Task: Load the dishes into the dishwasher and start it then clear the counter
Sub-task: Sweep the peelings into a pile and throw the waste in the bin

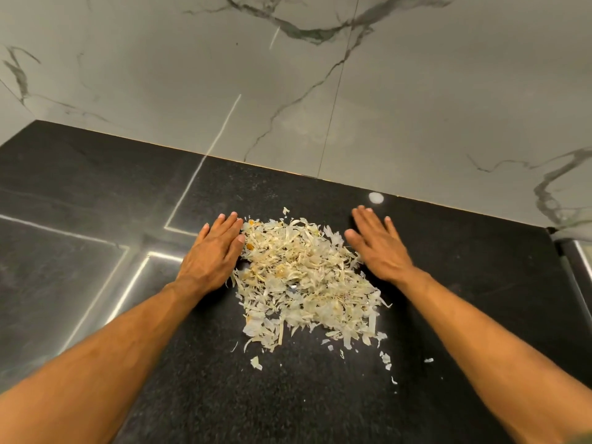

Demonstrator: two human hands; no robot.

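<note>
A few loose flakes are lying nearest on the black desk (179, 395), then the heap of pale peelings (304, 277), with the left hand (214, 251) touching its edge and the right hand (379, 245) just beside it, both with fingers straight and close together, under the marble wall (288, 91).

Black counter (160, 395): pale peel pile (307, 280), scattered bits.

Counter (128, 193) of dark speckled stone, polished and mirroring light strips at left; wall (416, 107) of pale veined marble-look slabs, smooth, semi-gloss; peel scraps (304, 277) at centre dry, papery, matt.
</note>
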